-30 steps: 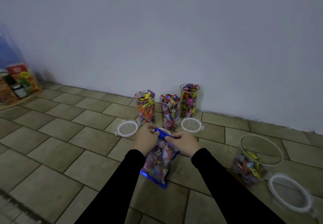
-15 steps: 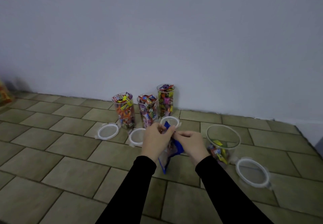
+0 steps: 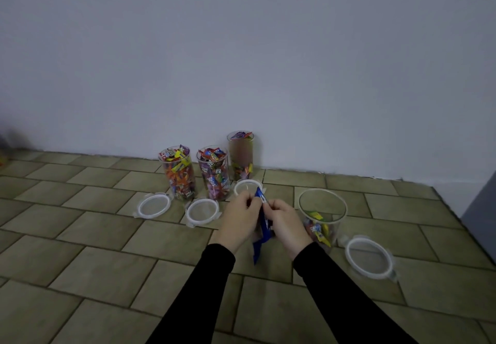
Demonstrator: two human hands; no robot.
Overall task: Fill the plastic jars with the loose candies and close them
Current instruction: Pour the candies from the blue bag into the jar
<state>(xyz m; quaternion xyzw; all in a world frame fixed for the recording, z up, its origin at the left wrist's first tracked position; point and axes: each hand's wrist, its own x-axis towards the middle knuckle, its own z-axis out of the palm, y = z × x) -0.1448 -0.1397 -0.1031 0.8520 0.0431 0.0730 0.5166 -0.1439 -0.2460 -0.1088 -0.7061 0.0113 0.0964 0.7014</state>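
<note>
A blue candy bag [image 3: 262,232] hangs edge-on above the tiled floor. My left hand [image 3: 239,219] and my right hand [image 3: 285,221] both pinch its top edge, one on each side. Three tall clear jars stand against the wall, open and full of wrapped candies: the left jar [image 3: 177,174], the middle jar [image 3: 214,174], the back jar [image 3: 240,155]. A wide clear jar [image 3: 322,219] right of my hands holds a few candies at its bottom. Round white lids lie on the floor: [image 3: 153,205], [image 3: 202,211], [image 3: 247,186] and a larger lid [image 3: 369,257].
A plain white wall [image 3: 241,62] runs behind the jars. Beige floor tiles [image 3: 94,249] spread left and toward me. A grey vertical surface [image 3: 480,201] shows at the right edge.
The view has swung right and up, so the jars sit further left. The bag went from lying flat, face up, to hanging edge-on between my hands, lifted off the floor.
</note>
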